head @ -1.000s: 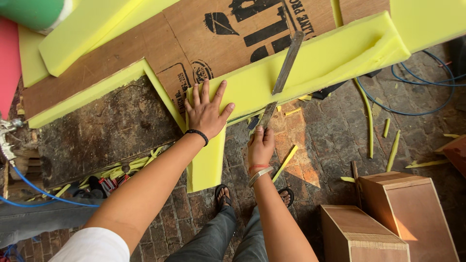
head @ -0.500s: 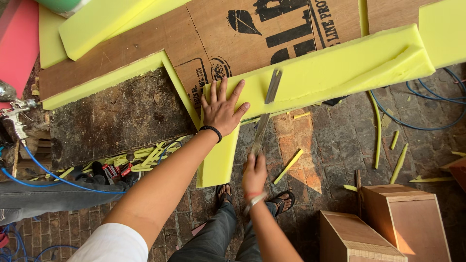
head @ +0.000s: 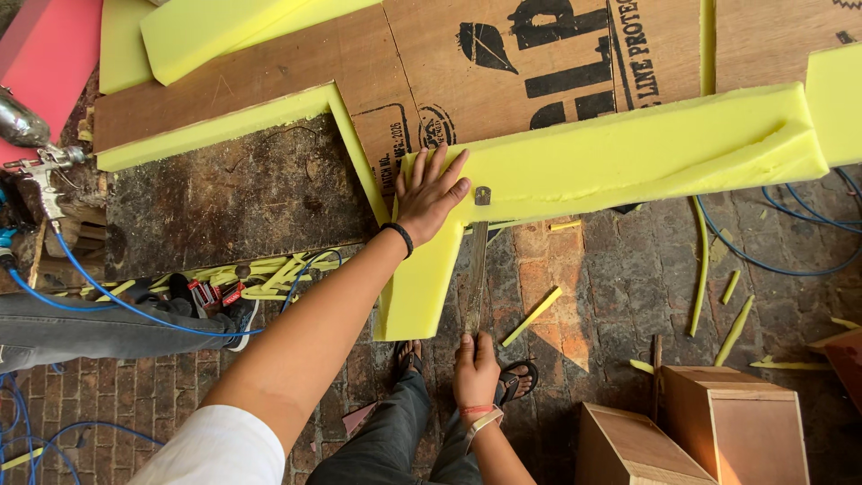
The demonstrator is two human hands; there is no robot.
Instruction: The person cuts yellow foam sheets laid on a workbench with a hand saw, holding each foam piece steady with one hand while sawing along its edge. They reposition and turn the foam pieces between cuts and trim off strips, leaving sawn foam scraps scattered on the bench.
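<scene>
My left hand (head: 429,192) lies flat with fingers spread on a thick yellow foam sheet (head: 628,153), at the corner where a narrow strip (head: 417,287) of it hangs down. My right hand (head: 474,368) grips the handle end of a long flat blade (head: 475,269). The blade runs upward along the right side of the hanging strip, and its tip (head: 482,195) shows at the foam's lower edge, just right of my left fingers. The foam rests on a brown printed board (head: 431,81).
Thin yellow foam offcuts (head: 532,316) litter the brick floor. Wooden boxes (head: 736,431) stand at lower right, blue cable (head: 790,233) at right. Another person's leg and shoe (head: 108,319) lie at left beside a spray gun (head: 36,153). A pink foam piece (head: 45,63) is top left.
My right hand has drawn the blade down toward me, from angled across the foam to nearly vertical beside the strip. The left hand stays pressed on the foam.
</scene>
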